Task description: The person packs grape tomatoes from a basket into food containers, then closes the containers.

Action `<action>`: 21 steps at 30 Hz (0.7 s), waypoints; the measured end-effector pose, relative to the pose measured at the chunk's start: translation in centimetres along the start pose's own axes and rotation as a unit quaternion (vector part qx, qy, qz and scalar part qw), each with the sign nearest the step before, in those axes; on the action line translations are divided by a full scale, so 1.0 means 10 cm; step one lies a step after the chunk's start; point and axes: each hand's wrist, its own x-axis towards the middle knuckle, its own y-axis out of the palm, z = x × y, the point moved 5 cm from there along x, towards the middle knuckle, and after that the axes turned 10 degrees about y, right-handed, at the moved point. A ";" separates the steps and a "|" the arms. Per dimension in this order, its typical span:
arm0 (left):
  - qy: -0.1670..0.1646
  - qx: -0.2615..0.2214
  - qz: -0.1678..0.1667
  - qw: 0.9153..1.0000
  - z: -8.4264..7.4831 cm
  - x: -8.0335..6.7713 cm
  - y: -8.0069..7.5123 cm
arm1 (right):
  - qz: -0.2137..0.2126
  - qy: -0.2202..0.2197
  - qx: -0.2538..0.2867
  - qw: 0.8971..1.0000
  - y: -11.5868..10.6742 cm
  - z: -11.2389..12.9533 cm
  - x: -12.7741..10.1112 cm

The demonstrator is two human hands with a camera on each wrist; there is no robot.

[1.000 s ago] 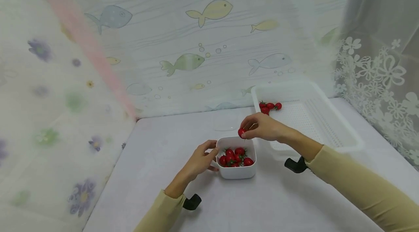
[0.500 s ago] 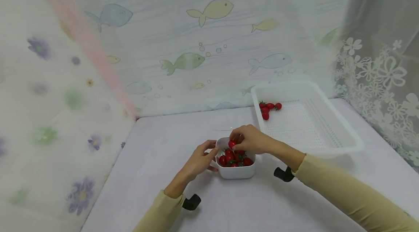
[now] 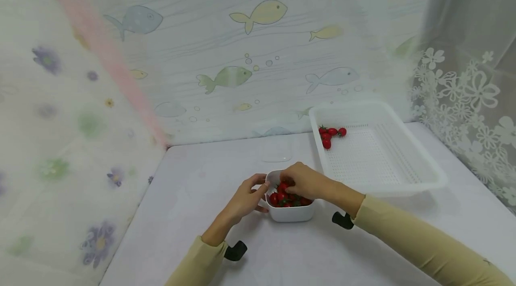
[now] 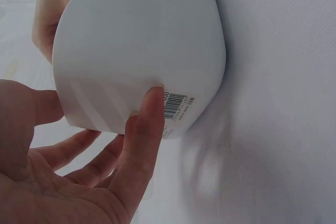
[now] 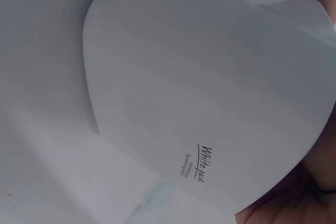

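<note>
A white square container (image 3: 291,215) stands on the table with several red cherry tomatoes (image 3: 281,197) inside. My left hand (image 3: 243,198) steadies its left side, thumb at the rim and fingers spread along the wall. A barcode label (image 4: 176,106) lies beside one fingertip in the left wrist view. My right hand (image 3: 306,180) reaches over the rim into the container. Its thumb and fingertips pinch a cherry tomato (image 3: 284,185) low among the others, partly covered by the hand. In the right wrist view, the container's wall (image 5: 199,66) hides the fingertips.
A large white perforated basket (image 3: 423,160) stands at the back right, with several cherry tomatoes (image 3: 332,132) in its far left corner. Behind the container lies a clear flat lid (image 3: 276,159). Fish-patterned cloth (image 3: 225,75) hangs along the back edge.
My right hand has moved left and down from above the container's right rim, carrying the cherry tomato into the container. The left hand has stayed in place.
</note>
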 end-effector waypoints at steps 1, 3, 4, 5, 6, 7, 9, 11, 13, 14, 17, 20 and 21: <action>0.001 -0.001 0.000 1.000 0.00 0.00 0.00 | 0.002 0.005 -0.007 1.000 0.01 -0.01 0.00; 0.002 -0.001 0.000 1.000 0.00 0.00 0.00 | 0.009 0.011 -0.017 1.000 0.02 -0.02 0.01; 0.003 -0.002 0.000 1.000 0.00 0.00 0.01 | 0.012 0.012 -0.023 1.000 0.02 -0.02 0.01; 0.003 -0.002 0.000 1.000 0.00 0.00 0.01 | 0.016 0.014 -0.029 0.999 0.02 -0.02 0.00; 0.004 -0.003 0.000 1.000 0.00 0.00 0.01 | 0.020 0.016 -0.035 0.999 0.01 -0.02 0.00; 0.004 -0.003 0.000 1.000 0.00 0.01 0.00 | 0.021 0.015 -0.041 0.999 0.00 -0.01 -0.01; 0.004 -0.003 0.000 1.000 0.01 0.01 0.00 | 0.023 0.013 -0.050 0.998 -0.04 0.01 -0.02; 0.002 -0.003 0.000 1.000 0.00 0.00 0.00 | 0.024 0.014 -0.061 0.998 -0.10 0.03 -0.05; 0.001 -0.003 0.000 1.000 0.00 0.00 0.00 | 0.023 0.014 -0.065 0.998 -0.17 0.05 -0.09; 0.000 -0.002 -0.001 1.000 0.01 0.00 0.00 | 0.024 0.014 -0.064 0.998 -0.21 0.06 -0.11; -0.001 -0.001 -0.001 1.000 0.00 -0.01 0.00 | 0.029 0.006 -0.062 0.998 -0.32 0.08 -0.17; -0.001 0.000 -0.001 1.000 0.00 -0.01 0.01 | 0.037 0.002 -0.047 0.998 -0.46 0.07 -0.22; 0.000 -0.001 0.000 1.000 -0.01 0.00 0.01 | 0.038 0.002 -0.043 0.998 -0.51 0.06 -0.23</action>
